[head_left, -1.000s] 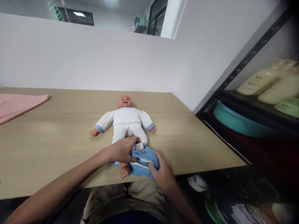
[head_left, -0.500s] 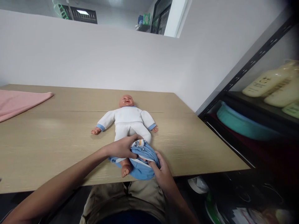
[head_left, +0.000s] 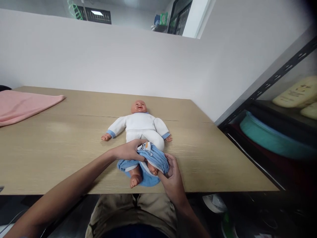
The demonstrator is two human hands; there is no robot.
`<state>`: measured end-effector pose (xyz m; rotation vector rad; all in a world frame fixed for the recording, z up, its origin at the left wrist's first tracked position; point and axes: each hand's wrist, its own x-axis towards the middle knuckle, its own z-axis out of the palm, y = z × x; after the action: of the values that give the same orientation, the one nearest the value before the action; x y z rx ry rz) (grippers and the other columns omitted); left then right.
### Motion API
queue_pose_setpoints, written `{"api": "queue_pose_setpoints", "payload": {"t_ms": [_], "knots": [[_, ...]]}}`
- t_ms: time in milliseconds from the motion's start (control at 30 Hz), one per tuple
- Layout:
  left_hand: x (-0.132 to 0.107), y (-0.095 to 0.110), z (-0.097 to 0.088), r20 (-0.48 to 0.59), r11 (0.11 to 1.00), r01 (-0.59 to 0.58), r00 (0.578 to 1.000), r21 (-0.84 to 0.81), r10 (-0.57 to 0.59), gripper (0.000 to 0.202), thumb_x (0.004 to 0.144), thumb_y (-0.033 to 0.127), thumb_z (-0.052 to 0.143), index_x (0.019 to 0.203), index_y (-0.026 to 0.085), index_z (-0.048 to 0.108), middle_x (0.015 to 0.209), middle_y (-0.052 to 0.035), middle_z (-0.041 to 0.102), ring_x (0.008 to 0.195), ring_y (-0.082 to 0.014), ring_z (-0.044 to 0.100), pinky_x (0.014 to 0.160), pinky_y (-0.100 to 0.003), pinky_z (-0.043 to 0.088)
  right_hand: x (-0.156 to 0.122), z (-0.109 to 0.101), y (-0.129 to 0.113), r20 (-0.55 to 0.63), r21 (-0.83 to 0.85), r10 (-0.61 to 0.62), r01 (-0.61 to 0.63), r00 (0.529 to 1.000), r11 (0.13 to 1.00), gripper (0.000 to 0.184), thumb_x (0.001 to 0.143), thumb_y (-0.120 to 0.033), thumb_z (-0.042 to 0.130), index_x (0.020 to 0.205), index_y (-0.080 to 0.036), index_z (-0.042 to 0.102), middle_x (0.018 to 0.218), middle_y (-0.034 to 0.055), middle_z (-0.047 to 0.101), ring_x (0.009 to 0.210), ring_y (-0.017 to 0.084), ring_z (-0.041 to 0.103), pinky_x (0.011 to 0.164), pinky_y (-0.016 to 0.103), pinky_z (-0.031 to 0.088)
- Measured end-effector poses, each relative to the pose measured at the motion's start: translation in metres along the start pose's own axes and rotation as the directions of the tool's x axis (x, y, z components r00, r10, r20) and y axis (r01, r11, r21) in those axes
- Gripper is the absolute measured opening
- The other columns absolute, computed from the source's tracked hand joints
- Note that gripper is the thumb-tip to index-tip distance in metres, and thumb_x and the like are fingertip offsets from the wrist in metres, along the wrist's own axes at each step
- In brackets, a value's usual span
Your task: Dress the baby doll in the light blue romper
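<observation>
Head camera view: a doll in a white suit with blue cuffs lies on its back on a wooden table, its head away from the person and its feet toward the table's near edge. The foot on the person's left lies close to that edge, and just past it, below the doll, is the person's lap, in khaki trousers. Beyond the doll's head a strip of bare tabletop runs back to the white wall. Wide bare wood lies to the left of the doll, out to a pink cloth well apart from it; to the doll's right the bare surface ends at the table's slanting side edge, next to a dark rack with a teal basin and cream bottles.

Blue pants with white trim are bunched around the doll's lower legs, and both bare feet show at the openings. The left hand reaches across the doll's legs, its fingers closed on the gathered cloth beside a white-and-orange patch. The right hand, at the outer side of the doll's right-hand foot as the person sees it, grips the bunched leg opening, fingers outside and thumb by the foot. Whether the thumb presses on the foot itself cannot be told.
</observation>
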<state>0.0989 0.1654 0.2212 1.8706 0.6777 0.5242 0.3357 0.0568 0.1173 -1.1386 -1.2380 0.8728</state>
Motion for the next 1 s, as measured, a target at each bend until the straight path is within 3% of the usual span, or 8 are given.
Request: {"api": "queue_pose_setpoints", "payload": {"t_ms": [133, 267, 367, 600, 700, 767, 900, 1000], "knots": [[0.0, -0.006, -0.004, 0.055, 0.999, 0.0, 0.998, -0.051, 0.003, 0.032, 0.084, 0.034, 0.084, 0.11, 0.02, 0.072, 0.093, -0.002, 0.075, 0.087, -0.0254, 0.069, 0.08, -0.036, 0.055, 0.013, -0.006, -0.007, 0.013, -0.14, -0.131, 0.131, 0.991, 0.981, 0.052, 0.086, -0.018, 0.074, 0.138, -0.028, 0.068, 0.133, 0.0116, 0.076, 0.125, 0.032, 0.075, 0.11, 0.048, 0.063], [0.002, -0.012, -0.006, 0.056, 0.997, -0.008, 0.998, -0.071, 0.012, 0.037, 0.085, 0.039, 0.091, 0.112, 0.02, 0.076, 0.098, -0.0034, 0.079, 0.092, -0.0274, 0.073, 0.086, -0.039, 0.059, 0.03, -0.014, -0.019, 0.105, -0.221, -0.245, 0.263, 0.964, 0.939, 0.038, 0.089, -0.017, 0.073, 0.126, -0.028, 0.074, 0.128, 0.0108, 0.076, 0.124, 0.033, 0.074, 0.108, 0.049, 0.061], [0.002, -0.011, -0.007, 0.046, 0.998, -0.014, 0.999, -0.059, 0.017, 0.036, 0.085, 0.039, 0.092, 0.112, 0.019, 0.077, 0.102, -0.0049, 0.081, 0.095, -0.029, 0.074, 0.09, -0.04, 0.06, 0.035, -0.016, -0.017, 0.153, -0.204, -0.207, 0.236, 0.966, 0.95, 0.037, 0.092, -0.019, 0.074, 0.127, -0.027, 0.071, 0.12, 0.0086, 0.079, 0.115, 0.031, 0.077, 0.103, 0.046, 0.062], [0.0, -0.004, -0.006, 0.059, 0.999, -0.027, 0.998, -0.036, 0.029, 0.037, 0.089, 0.046, 0.091, 0.109, 0.017, 0.078, 0.104, -0.006, 0.083, 0.095, -0.0284, 0.075, 0.093, -0.04, 0.061, 0.039, -0.02, -0.013, 0.144, -0.247, -0.169, 0.201, 0.975, 0.948, 0.038, 0.09, -0.022, 0.075, 0.128, -0.025, 0.071, 0.117, 0.0082, 0.081, 0.109, 0.03, 0.078, 0.096, 0.042, 0.061], [-0.001, -0.008, -0.009, 0.089, 0.998, -0.063, 0.994, -0.026, 0.065, 0.036, 0.095, 0.05, 0.087, 0.106, 0.016, 0.08, 0.106, -0.0079, 0.085, 0.096, -0.0283, 0.075, 0.095, -0.039, 0.06, 0.055, -0.033, -0.023, 0.293, -0.251, -0.155, 0.232, 0.943, 0.94, 0.026, 0.091, -0.026, 0.077, 0.118, -0.026, 0.075, 0.111, 0.0057, 0.08, 0.108, 0.03, 0.076, 0.099, 0.042, 0.06], [-0.001, -0.011, -0.011, 0.112, 0.997, -0.08, 0.99, -0.014, 0.081, 0.039, 0.097, 0.054, 0.085, 0.103, 0.015, 0.08, 0.102, -0.0084, 0.084, 0.093, -0.0282, 0.074, 0.092, -0.039, 0.061, 0.07, -0.042, -0.028, 0.408, -0.232, -0.104, 0.213, 0.907, 0.949, 0.024, 0.091, -0.036, 0.084, 0.111, -0.025, 0.077, 0.11, 0.0058, 0.08, 0.11, 0.031, 0.076, 0.102, 0.044, 0.06], [-0.001, -0.013, -0.011, 0.13, 0.998, -0.052, 0.991, 0.046, 0.045, 0.044, 0.095, 0.059, 0.086, 0.097, 0.016, 0.078, 0.093, -0.0055, 0.08, 0.084, -0.0252, 0.069, 0.081, -0.036, 0.057, 0.095, -0.051, -0.032, 0.574, -0.222, 0.048, 0.099, 0.817, 0.97, 0.043, 0.089, -0.054, 0.091, 0.117, -0.023, 0.078, 0.118, 0.0081, 0.082, 0.115, 0.033, 0.076, 0.105, 0.047, 0.06], [-0.002, -0.009, -0.008, 0.087, 0.997, -0.004, 0.996, 0.081, -0.003, 0.044, 0.091, 0.058, 0.09, 0.097, 0.017, 0.077, 0.088, -0.0031, 0.077, 0.082, -0.024, 0.067, 0.076, -0.035, 0.052, 0.101, -0.05, -0.038, 0.597, -0.217, 0.021, 0.137, 0.802, 0.967, 0.056, 0.085, -0.057, 0.095, 0.125, -0.024, 0.074, 0.118, 0.0068, 0.077, 0.11, 0.032, 0.073, 0.098, 0.044, 0.06]]}}
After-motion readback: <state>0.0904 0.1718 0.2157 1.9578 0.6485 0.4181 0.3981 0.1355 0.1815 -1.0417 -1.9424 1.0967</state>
